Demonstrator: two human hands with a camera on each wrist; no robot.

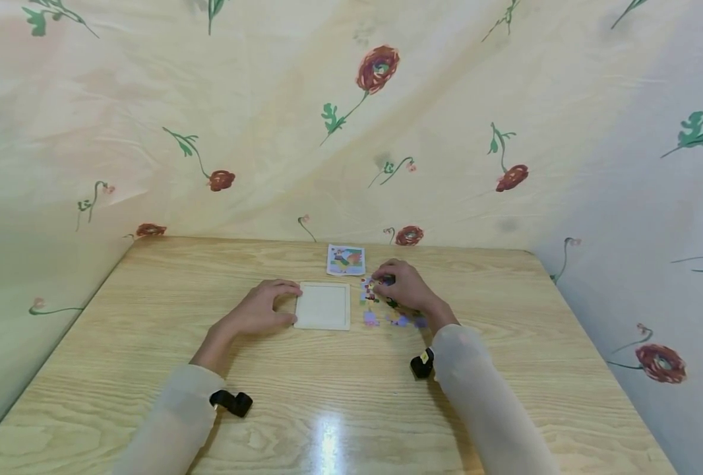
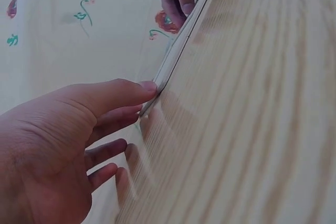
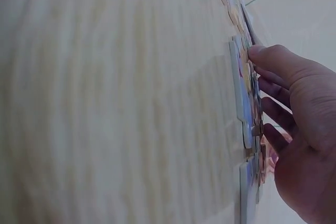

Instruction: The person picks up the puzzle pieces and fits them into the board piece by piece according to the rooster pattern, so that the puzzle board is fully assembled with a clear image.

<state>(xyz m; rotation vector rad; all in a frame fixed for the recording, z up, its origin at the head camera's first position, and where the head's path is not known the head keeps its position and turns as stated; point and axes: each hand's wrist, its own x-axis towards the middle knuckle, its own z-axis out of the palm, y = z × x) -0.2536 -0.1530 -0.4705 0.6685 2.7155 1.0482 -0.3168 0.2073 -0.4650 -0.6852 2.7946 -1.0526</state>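
Observation:
A square white puzzle tray (image 1: 323, 307) lies flat on the table. My left hand (image 1: 262, 307) rests at its left side, with thumb and forefinger spread along that edge. In the left wrist view, the left thumb (image 2: 137, 91) touches the tray's near corner. My right hand (image 1: 407, 285) is over colourful jigsaw pieces (image 1: 370, 318) to the right of the tray. Its thumb and fingers are apart at the pieces. Seen from the right wrist, the thumb (image 3: 275, 60) meets the edge of the grouped pieces (image 3: 241, 85), which partly hide the fingertips.
A small square picture card (image 1: 346, 260) lies behind the tray, near the table's back edge. Flower-printed cloth (image 1: 268, 132) hangs behind and beside the wooden table (image 1: 304, 409). A black wrist camera (image 1: 231, 402) is strapped over the left sleeve, another (image 1: 422, 364) over the right.

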